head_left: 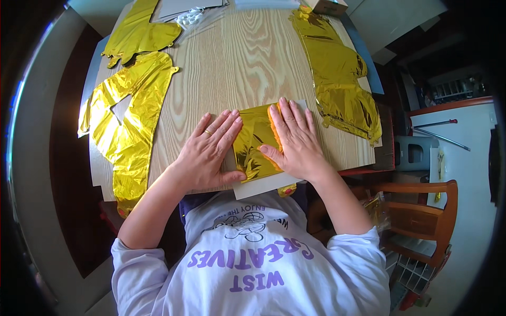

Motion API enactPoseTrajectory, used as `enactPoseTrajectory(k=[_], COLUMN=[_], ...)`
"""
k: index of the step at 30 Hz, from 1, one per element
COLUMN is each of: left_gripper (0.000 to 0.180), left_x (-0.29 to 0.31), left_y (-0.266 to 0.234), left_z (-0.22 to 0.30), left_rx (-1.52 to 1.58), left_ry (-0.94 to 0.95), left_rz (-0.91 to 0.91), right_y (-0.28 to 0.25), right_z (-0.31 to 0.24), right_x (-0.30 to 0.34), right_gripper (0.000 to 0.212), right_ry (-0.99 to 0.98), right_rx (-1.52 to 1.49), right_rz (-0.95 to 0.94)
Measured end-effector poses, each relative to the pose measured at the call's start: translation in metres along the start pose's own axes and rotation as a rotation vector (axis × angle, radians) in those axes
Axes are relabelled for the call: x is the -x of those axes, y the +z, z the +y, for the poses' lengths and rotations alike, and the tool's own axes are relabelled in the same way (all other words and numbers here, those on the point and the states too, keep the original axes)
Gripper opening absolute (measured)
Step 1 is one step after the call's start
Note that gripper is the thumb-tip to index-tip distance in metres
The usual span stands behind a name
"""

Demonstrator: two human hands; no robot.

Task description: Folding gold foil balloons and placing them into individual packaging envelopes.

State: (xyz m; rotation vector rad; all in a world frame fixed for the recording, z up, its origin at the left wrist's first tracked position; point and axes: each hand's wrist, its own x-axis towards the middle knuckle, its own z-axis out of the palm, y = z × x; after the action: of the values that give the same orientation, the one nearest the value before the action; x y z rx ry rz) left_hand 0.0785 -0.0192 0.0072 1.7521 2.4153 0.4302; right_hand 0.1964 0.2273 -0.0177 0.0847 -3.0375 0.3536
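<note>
A folded gold foil balloon point(253, 138) lies flat on a pale card point(266, 185) at the table's near edge. My left hand point(212, 150) rests flat along the left side of the foil, fingers stretched out and the thumb on its lower corner. On the foil's right side, my right hand point(296, 138) lies flat with its fingers extended. Beneath that palm, the edge of something orange and soft, like a cloth point(274, 126), shows; most of it is hidden. A bit of gold foil point(286, 190) with a red mark pokes out below the card.
Flat gold foil balloons lie at the left point(138, 118), far left point(142, 31) and right point(337, 68) of the wooden table point(247, 63). White small items in clear plastic point(191, 18) and a cardboard box point(328, 6) sit at the far edge. A wooden chair point(421, 216) stands right.
</note>
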Motion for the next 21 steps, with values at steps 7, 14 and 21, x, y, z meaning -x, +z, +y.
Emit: enactPoseTrajectory(k=[7, 14, 21], left_gripper=[0.108, 0.087, 0.092], left_x=[-0.004, -0.038, -0.042], left_y=[-0.012, 0.005, 0.045], left_z=[-0.001, 0.029, 0.035], left_rx=[0.18, 0.036, -0.097], left_ry=[-0.036, -0.203, -0.21], left_rz=[-0.027, 0.27, 0.255], right_y=[0.002, 0.008, -0.031], right_z=[-0.003, -0.014, 0.014], right_x=[0.001, -0.004, 0.003], right_gripper=[0.09, 0.091, 0.071], right_ry=[0.012, 0.071, 0.203], right_rx=[0.018, -0.024, -1.154], right_rz=[0.028, 0.057, 0.107])
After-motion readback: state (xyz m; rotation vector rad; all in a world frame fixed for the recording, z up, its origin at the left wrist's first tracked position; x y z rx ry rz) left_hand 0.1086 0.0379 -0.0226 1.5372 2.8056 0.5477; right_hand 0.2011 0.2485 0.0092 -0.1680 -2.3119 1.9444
